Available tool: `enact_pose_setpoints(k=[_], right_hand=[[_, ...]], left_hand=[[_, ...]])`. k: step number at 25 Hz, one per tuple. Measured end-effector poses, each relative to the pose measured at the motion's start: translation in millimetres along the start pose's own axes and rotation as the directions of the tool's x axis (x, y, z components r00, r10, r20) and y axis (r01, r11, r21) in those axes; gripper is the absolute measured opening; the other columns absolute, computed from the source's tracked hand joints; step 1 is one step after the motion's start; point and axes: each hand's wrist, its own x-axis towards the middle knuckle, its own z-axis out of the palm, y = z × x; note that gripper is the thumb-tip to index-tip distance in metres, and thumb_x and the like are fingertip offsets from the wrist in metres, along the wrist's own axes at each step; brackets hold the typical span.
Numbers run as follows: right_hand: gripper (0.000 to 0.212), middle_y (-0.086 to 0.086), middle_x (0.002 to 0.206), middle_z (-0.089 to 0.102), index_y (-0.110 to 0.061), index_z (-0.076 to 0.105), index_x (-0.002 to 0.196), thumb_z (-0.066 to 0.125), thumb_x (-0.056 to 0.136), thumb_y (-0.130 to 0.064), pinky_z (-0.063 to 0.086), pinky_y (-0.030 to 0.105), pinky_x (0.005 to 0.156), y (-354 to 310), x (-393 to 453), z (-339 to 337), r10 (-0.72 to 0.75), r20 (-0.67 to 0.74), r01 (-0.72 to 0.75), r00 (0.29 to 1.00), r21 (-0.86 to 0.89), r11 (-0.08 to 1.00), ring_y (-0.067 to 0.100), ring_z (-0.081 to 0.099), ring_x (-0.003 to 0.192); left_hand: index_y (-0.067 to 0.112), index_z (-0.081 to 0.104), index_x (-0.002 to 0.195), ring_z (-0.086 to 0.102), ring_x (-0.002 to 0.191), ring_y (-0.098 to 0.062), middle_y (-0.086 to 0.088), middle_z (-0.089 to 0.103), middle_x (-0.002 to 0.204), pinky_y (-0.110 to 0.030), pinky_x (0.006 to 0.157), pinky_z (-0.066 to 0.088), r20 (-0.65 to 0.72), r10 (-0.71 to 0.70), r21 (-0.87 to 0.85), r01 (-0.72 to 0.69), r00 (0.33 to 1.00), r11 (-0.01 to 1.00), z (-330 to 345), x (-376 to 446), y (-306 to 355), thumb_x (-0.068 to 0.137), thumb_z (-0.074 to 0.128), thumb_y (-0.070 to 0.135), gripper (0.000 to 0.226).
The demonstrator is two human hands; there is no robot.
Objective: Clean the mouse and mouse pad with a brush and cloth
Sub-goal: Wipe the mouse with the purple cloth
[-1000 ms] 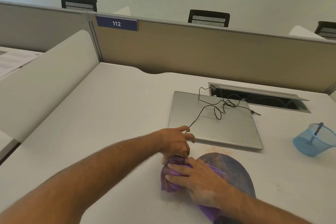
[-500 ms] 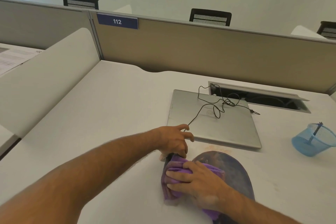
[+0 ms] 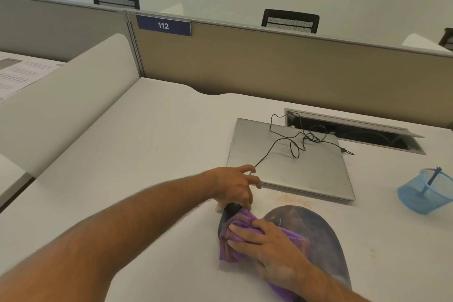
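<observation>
— White cubicle desk [image 3: 127, 154], tan partition [image 3: 269, 66] behind with a "112" tag [image 3: 163, 25]. Seen where the mouse sits?

— Just off the left edge of the mouse pad [image 3: 318, 235], on bare desk. Mostly hidden: only a dark sliver of the mouse [image 3: 226, 214] showing between both hands.

— Held how?

— Left hand [image 3: 235, 186] clamped over its far end, thumb and lower fingers curled round it, index finger sticking out straight. Probably pinned that way to stop it sliding under the rubbing. Right hand [image 3: 264, 243] pressing the purple cloth [image 3: 232, 238] against its near side, fingers bent over the bunched fabric and gripping it.

— And the cord?

— Black cable [image 3: 269, 152] running from under the left hand up across the closed laptop [image 3: 289, 167], looped in a tangle there, heading towards the open cable hatch [image 3: 355, 132]. Plenty of slack, likely why the mouse could be pulled aside.

— Brush?

— Parked upright in the blue mesh cup [image 3: 426, 191] well off to the right, only a dark brush handle [image 3: 432, 176] visible. Out of use, so looks like the wiping stage.

— Count?

— One mouse, one pad, one cloth, one cup, one laptop. Three chair backs beyond the partition, the third cut off at the frame edge. Also some brownish smudging on the desk between pad and laptop, not yet wiped.
</observation>
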Motion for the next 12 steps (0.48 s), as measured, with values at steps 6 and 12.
enact_pose_setpoints(k=[6, 12], right_hand=[[0.083, -0.011, 0.132, 0.062, -0.030, 0.055, 0.126, 0.095, 0.054, -0.034, 0.055, 0.040, 0.085, 5.0, -1.2, 16.0, -0.016, 0.005, 0.016, 1.000, 0.050, 0.999, 0.022, 0.065, 0.111], [0.061, -0.010, 0.155, 0.033, -0.035, 0.041, 0.142, 0.065, 0.089, -0.018, 0.024, 0.044, 0.108, 0.5, -3.8, 13.3, -0.119, 0.051, 0.119, 0.992, 0.014, 0.993, 0.024, 0.025, 0.138]], left_hand=[[0.038, 0.055, 0.138, 0.020, 0.148, -0.025, 0.018, 0.055, 0.143, -0.052, 0.118, 0.013, 0.037, -0.022, -0.024, 0.023, 0.999, 0.999, -0.5, 0.7, 0.9, 0.076, 0.085, 0.046, 0.069], [0.036, 0.053, 0.141, 0.021, 0.148, -0.026, 0.015, 0.055, 0.143, -0.053, 0.118, 0.014, 0.031, -0.028, -0.012, 0.028, 0.999, 1.000, -1.5, -0.1, 1.9, 0.076, 0.085, 0.043, 0.073]])
